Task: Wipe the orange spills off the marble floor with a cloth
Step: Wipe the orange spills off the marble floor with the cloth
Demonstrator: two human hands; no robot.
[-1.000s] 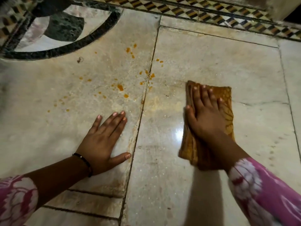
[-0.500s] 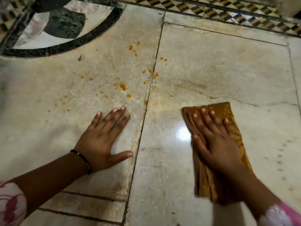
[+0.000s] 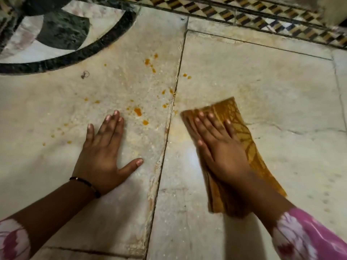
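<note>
The folded mustard-yellow patterned cloth (image 3: 242, 139) is lying farther to the left than half a second ago, its near-left corner now just beside the dark seam (image 3: 169, 132) between the two big slabs, and it is tilted so its long side is running from upper left to lower right. The right hand (image 3: 219, 145) is pressing flat on top of it with the fingers straight and slightly spread, gripping nothing; its edges are blurring with motion. The left hand (image 3: 105, 154) is resting palm-down where it was before, fingers straight and together, thumb (image 3: 131, 165) stretched out to the right, bracing on the left slab. A thin black bracelet (image 3: 88, 185) is circling that wrist, and pink sleeves with a white floral print (image 3: 309, 235) are covering both forearms.

The orange spill droplets (image 3: 138, 111) are sitting scattered over the left slab just beyond the left fingertips, with a few on the seam and two on the right slab, all untouched by the cloth. The pale beige marble floor (image 3: 272, 87) is showing a shiny wet patch beside the cloth. A black curved inlay band (image 3: 90, 47) with dark green and white pieces is filling the upper left, and a checkered mosaic border strip (image 3: 244, 15) is running along the top.
</note>
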